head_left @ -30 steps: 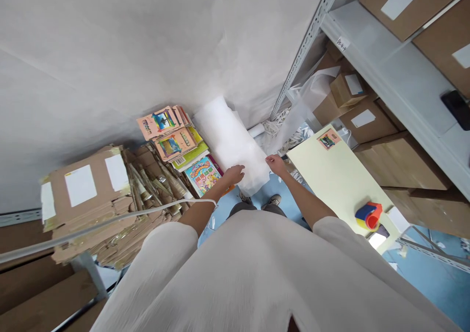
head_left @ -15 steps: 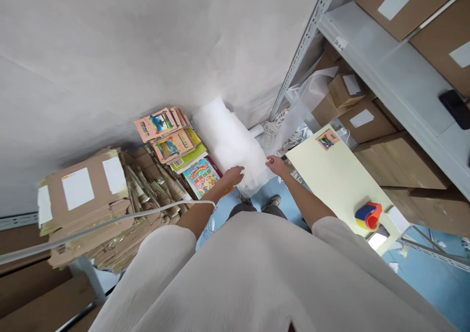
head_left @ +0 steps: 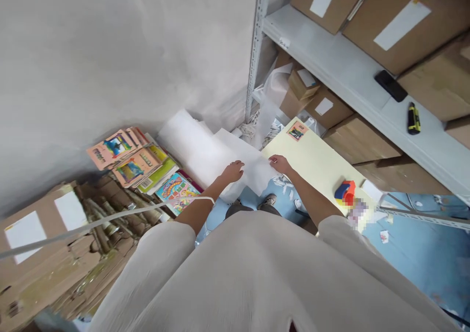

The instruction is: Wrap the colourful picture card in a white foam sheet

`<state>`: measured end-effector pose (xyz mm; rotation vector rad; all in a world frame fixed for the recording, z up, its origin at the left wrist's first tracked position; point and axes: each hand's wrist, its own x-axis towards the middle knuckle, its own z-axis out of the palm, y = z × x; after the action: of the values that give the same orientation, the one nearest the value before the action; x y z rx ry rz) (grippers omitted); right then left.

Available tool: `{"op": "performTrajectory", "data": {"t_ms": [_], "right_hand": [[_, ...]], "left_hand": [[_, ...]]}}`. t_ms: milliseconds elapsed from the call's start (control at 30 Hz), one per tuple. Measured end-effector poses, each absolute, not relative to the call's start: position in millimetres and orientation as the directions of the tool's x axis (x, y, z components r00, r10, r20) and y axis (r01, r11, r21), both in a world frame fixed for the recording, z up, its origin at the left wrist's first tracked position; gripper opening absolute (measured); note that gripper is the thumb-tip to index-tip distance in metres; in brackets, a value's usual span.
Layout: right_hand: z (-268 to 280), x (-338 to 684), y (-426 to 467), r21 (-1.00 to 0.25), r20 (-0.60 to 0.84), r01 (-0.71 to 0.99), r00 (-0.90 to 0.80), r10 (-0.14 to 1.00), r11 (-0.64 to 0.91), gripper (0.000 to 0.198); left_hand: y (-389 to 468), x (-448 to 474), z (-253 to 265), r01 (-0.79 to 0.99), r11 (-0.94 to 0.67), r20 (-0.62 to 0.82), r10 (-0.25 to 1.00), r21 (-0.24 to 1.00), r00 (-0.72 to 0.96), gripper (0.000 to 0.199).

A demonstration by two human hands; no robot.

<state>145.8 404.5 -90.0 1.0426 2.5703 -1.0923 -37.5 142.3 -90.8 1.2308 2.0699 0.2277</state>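
A thin white packing foam sheet [head_left: 253, 158] stretches between my two hands, out from a thick white foam roll [head_left: 194, 143] that leans near the wall. My left hand [head_left: 232, 170] is closed on the sheet's near left part, beside the roll. With fingers pinched, my right hand [head_left: 280, 164] grips the sheet's right edge, close to the corner of a pale yellow table [head_left: 312, 158]. The sheet's lower end hangs above the blue floor in front of my shoes.
Stacked picture books [head_left: 137, 163] and flattened cardboard boxes [head_left: 47, 244] lie to my left. On the table are a card [head_left: 297, 130] and a red-and-blue tape dispenser [head_left: 345, 193]. A metal shelf [head_left: 326, 53] with cartons, a black phone [head_left: 391, 85] and a yellow-black cutter [head_left: 413, 118] stands right.
My view has turned to the right. My hands have moved rightward from the roll with the foam sheet, which now spreads out between the roll and the table.
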Motion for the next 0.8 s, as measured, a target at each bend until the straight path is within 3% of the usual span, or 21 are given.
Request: {"op": "performTrajectory", "data": {"t_ms": [367,800], "right_hand": [[-72.3,272.3,528.3,-0.528,-0.468,0.786,-0.586,0.662,0.322,0.031],[-107.2,369.6,624.1,-0.467,-0.552,0.815,-0.571,0.608,0.343,0.040]], "left_hand": [[304.9,42.8,-98.5,0.780,0.397,-0.528,0.843,0.483,-0.102,0.062],[403.5,122.8,-135.4,0.834,0.408,-0.646,0.759,0.371,-0.085,0.069]]}}
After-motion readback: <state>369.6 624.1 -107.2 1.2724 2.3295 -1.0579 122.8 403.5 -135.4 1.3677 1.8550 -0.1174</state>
